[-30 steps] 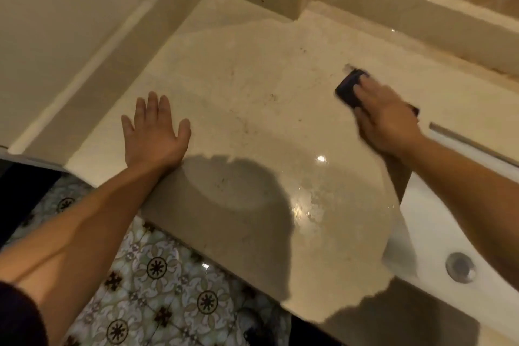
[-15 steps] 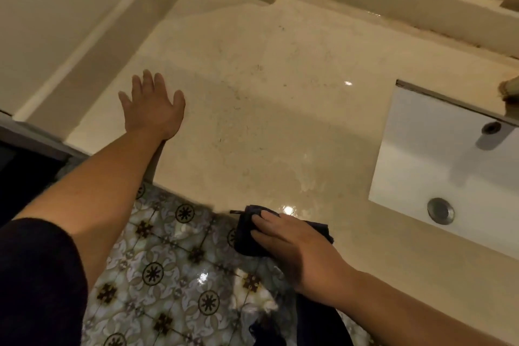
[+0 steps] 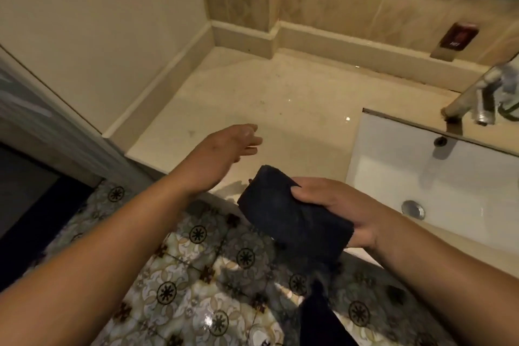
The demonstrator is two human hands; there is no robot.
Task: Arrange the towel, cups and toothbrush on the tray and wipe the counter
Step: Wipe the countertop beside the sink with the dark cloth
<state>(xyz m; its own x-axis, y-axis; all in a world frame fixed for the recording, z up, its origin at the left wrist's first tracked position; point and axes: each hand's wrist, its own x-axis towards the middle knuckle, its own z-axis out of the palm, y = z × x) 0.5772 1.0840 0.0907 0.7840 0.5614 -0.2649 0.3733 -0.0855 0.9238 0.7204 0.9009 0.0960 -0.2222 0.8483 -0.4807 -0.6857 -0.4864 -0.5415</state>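
hands and cloth at the near edge of the counter

the right hand [image 3: 348, 213] holds a folded dark cloth [image 3: 292, 216] above the near edge of the counter [image 3: 280, 104], thumb pressed on the cloth's upper face and the remaining fingers wrapped beneath it. the cloth is lifted, tilted, and partly over the patterned floor tiles [image 3: 196, 275]; whether it touches the counter edge cannot be told. the left hand [image 3: 224, 152] is raised over the counter to the left of the cloth, fingers loosely spread and slightly curled, holding nothing. the two hands are near each other but apart. a white sink [image 3: 438, 177] is set into the counter at right, with a round metal drain [image 3: 412, 208] near its front and an overflow hole [image 3: 440, 141] on its far wall. a metal tap [image 3: 477, 95] stands at the far right. the counter surface is pale, glossy stone with small dark specks toward the far corner. a raised stone ledge [image 3: 244, 36] borders the counter along the far and left sides.
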